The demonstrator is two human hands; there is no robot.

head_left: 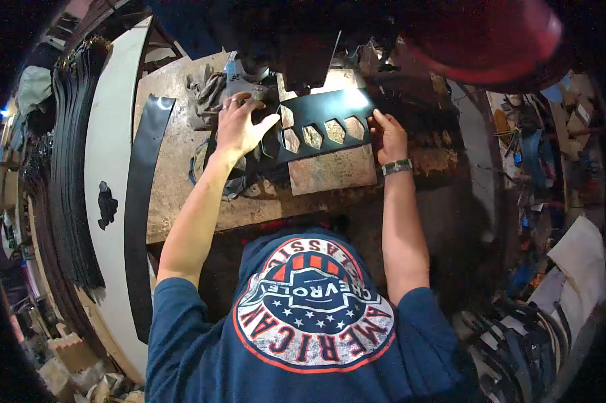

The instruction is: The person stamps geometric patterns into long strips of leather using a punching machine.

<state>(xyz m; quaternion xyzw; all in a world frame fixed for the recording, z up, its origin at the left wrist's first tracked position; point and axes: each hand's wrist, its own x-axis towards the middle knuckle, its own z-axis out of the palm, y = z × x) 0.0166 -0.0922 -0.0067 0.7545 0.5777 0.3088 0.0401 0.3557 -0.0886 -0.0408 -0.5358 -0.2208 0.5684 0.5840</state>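
Head view: on the workbench (182, 208), the black sheet (323, 107) with pointed cutouts lies partly over a board (333, 173). The right hand (391, 140) pinches its right end; the left hand (239, 129), half open, nears the other, contact unclear. Even, flat support suits the sheet. Shirt (303, 385) lettering: "AMERICAN", "CLASSIC", "CHEVROLET".

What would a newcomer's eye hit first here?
Likely the black sheet between left hand and right hand, its row of pointed holes and bright glare. Then the blurred red shape, upper right of the picture, and the big shirt print, bottom center.
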